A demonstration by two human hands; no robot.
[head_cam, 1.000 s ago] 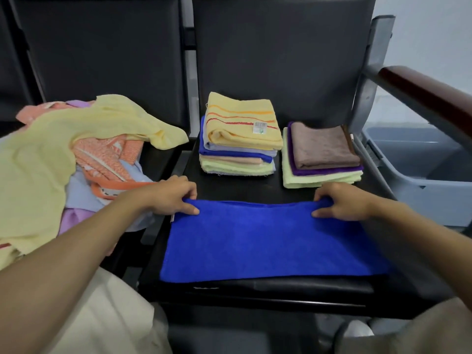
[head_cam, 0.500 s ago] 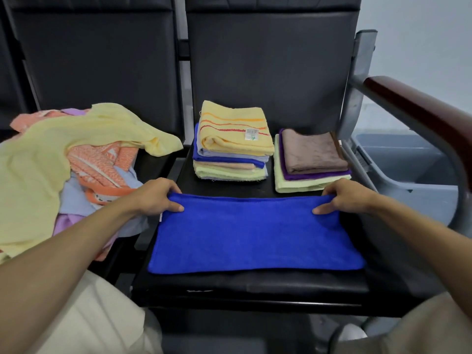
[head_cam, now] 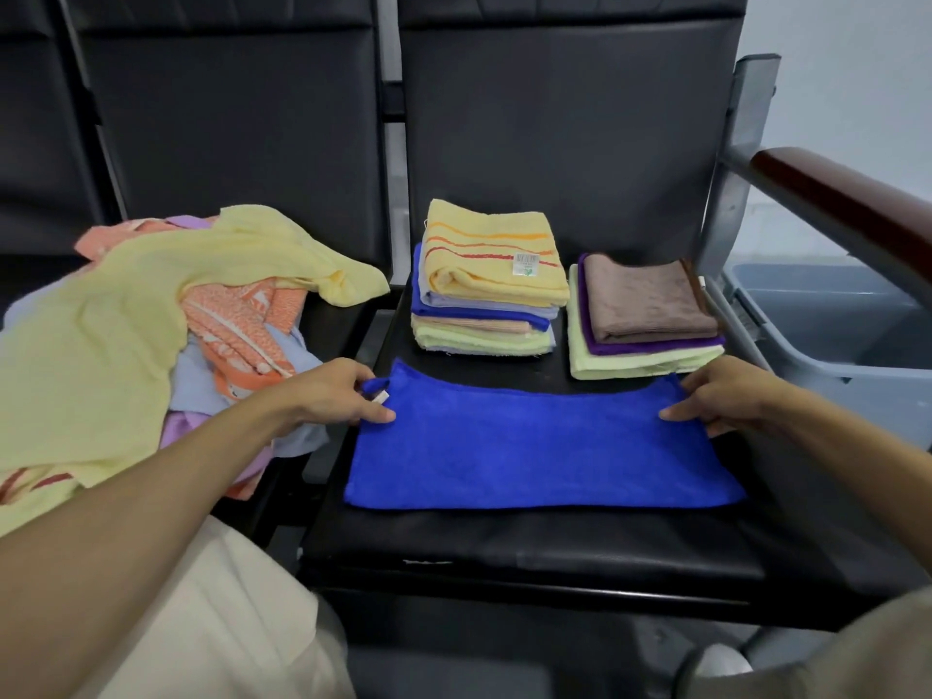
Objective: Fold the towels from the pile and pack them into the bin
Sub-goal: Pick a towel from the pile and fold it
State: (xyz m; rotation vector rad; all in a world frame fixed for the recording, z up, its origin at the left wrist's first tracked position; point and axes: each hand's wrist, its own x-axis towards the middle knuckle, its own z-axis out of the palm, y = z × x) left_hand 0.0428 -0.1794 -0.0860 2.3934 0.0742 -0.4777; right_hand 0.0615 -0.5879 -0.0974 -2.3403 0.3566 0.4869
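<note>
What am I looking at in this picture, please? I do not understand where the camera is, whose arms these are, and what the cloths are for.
The camera sits on a person's head and looks down, so the two bare arms are that person's own. No machine is here. The left hand and the right hand each pinch a far corner of a blue towel, which lies flat on a black seat. Behind it stand two stacks of folded towels: a taller stack and a lower stack. On the neighbouring seat to the left lies an unfolded pile. A grey bin waits at the right.
</note>
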